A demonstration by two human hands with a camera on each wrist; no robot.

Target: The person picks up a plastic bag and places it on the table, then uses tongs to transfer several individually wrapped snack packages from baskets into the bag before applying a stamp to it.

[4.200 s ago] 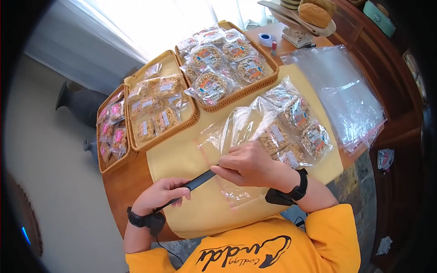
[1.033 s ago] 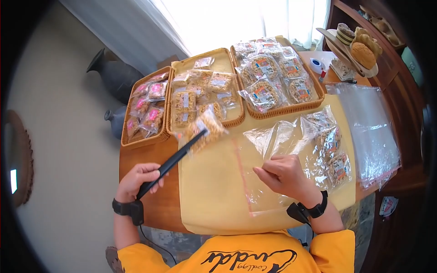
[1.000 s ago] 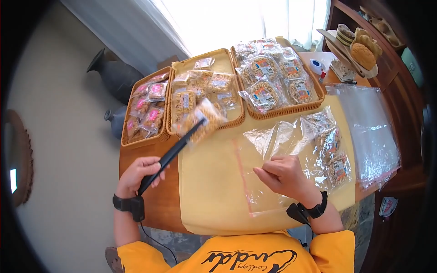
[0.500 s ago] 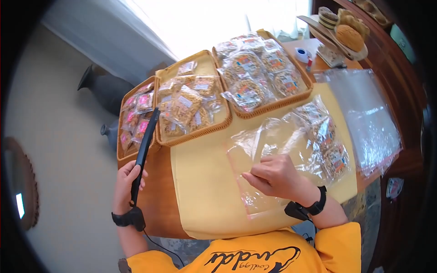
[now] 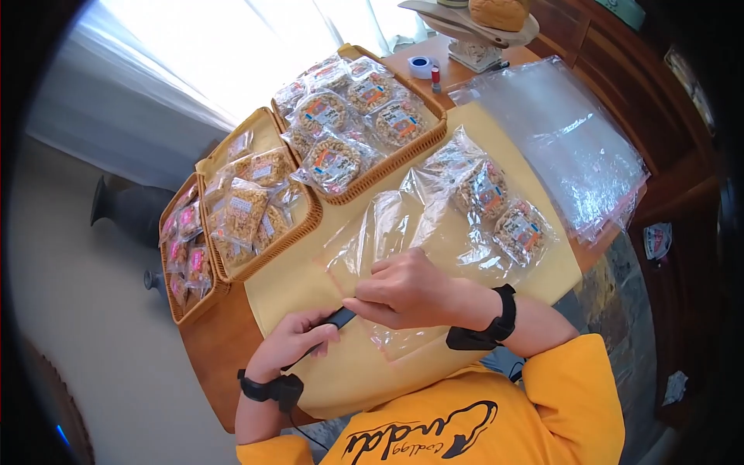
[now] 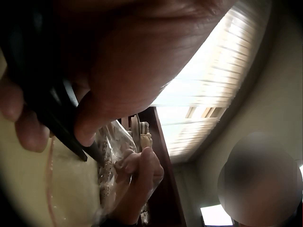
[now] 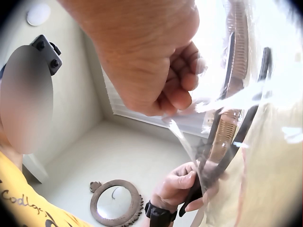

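My left hand holds black tongs at the near side of the yellow cloth. Their far end is hidden under my right hand in the head view. In the right wrist view the two arms of the tongs stand apart, seen through clear film. My right hand pinches the mouth edge of a large clear plastic bag lying on the cloth. Round packaged crispy cakes sit in the bag's far right part. A square snack packet lies on top in the middle wicker basket.
A basket of round packets stands at the back, and a narrow basket of pink-labelled packets at the left. Flat clear bags are stacked at the right. Behind them are a tape roll and a bread stand.
The square packet has gone from the tongs into the middle basket. My left hand has brought the tongs right, to the bag mouth. Square packets seen earlier in the bag no longer show there.
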